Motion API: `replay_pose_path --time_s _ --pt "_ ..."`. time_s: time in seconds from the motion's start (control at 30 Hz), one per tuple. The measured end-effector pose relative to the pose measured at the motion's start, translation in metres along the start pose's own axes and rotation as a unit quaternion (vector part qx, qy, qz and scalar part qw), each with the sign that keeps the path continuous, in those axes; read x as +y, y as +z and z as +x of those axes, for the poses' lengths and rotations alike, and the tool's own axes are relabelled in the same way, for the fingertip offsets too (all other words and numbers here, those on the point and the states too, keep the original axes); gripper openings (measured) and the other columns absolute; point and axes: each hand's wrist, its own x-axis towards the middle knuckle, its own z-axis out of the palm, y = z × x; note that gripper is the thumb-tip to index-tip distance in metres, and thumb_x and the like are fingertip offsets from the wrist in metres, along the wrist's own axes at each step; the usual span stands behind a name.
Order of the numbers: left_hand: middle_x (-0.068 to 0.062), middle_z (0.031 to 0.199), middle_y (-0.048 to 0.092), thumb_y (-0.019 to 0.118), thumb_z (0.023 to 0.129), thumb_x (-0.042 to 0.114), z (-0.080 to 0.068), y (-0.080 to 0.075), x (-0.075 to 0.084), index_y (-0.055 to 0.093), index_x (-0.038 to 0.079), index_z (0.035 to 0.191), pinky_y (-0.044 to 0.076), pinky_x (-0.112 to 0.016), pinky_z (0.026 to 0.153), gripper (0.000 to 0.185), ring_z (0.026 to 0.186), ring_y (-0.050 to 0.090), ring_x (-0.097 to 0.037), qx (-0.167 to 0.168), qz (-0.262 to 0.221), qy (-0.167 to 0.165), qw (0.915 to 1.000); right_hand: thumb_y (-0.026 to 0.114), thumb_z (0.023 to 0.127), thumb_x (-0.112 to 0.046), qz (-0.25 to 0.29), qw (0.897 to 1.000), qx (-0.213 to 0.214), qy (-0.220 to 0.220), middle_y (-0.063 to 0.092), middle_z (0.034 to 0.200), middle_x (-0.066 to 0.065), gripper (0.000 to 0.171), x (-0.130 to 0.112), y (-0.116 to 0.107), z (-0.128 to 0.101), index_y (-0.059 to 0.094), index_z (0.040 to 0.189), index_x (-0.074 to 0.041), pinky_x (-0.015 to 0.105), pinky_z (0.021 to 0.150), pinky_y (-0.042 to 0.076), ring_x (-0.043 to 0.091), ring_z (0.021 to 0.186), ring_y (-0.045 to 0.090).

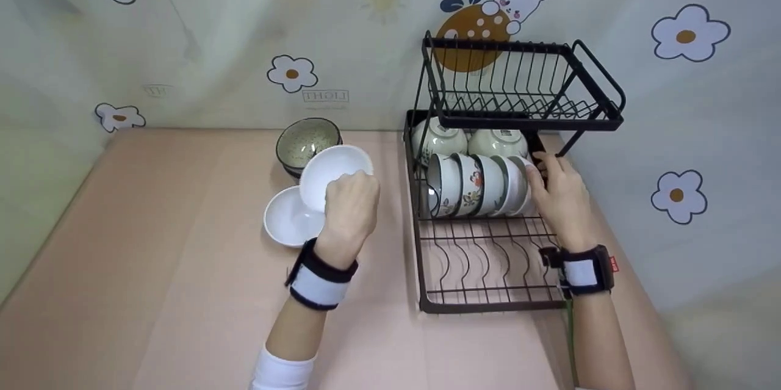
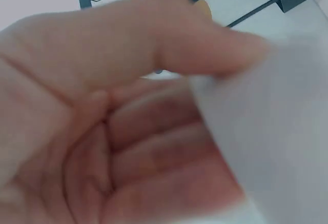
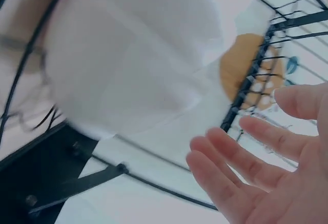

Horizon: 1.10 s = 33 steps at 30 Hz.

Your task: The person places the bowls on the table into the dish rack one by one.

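White bowl (image 1: 322, 175) x1, pinched in left hand (image 1: 352, 204), left of rack (image 1: 528, 122) | 1 spare white bowl (image 1: 290, 219) same side, on desk (image 1: 183, 292) | right hand (image 1: 562, 195) loose, fingers apart, rack's right edge | 2 upturned bowls (image 1: 440, 138) at rack's back

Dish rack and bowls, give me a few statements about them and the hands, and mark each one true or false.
1. The left hand holds a white bowl. True.
2. A row of bowls stands on edge in the dish rack. True.
3. The dish rack has only one tier. False: it has two.
4. The right hand is at the right end of the row of bowls. True.
5. The left hand is over the dish rack. False: it is left of the dish rack.
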Motion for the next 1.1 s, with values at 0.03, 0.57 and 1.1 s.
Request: replay_pose_path --time_s 0.03,0.57,1.1 --pt "-0.009 0.068 0.068 0.066 0.069 -0.008 0.001 0.000 0.001 0.069 0.003 0.068 0.054 -0.039 0.050 0.012 0.062 0.066 -0.029 0.013 -0.001 0.019 0.9997 0.055 0.096 -0.023 0.012 1.000 -0.003 -0.007 0.062 0.109 0.027 0.036 -0.003 -0.001 0.000 0.057 0.122 0.002 0.054 0.077 0.052 0.043 0.095 0.062" --pt "0.000 0.061 0.065 0.071 0.073 0.003 0.001 0.004 0.023 0.068 0.011 0.077 0.051 -0.028 0.047 0.010 0.052 0.061 -0.016 0.055 0.030 0.265 0.9622 0.042 0.101 -0.025 0.139 0.981 -0.131 0.034 0.069 0.094 0.023 0.037 -0.040 -0.003 -0.009 0.056 0.126 -0.001 0.016 0.061 0.053 0.030 0.078 0.068" --pt "0.008 0.057 0.061 0.069 0.079 0.010 -0.004 0.012 0.043 0.064 0.017 0.071 0.044 -0.019 0.044 0.012 0.047 0.053 -0.006 0.119 0.042 0.373 0.9192 0.028 0.104 -0.032 0.294 0.928 -0.201 0.113 0.065 0.106 0.028 0.049 -0.059 -0.002 -0.017 0.050 0.131 0.002 0.025 0.069 0.059 0.009 0.079 0.067"
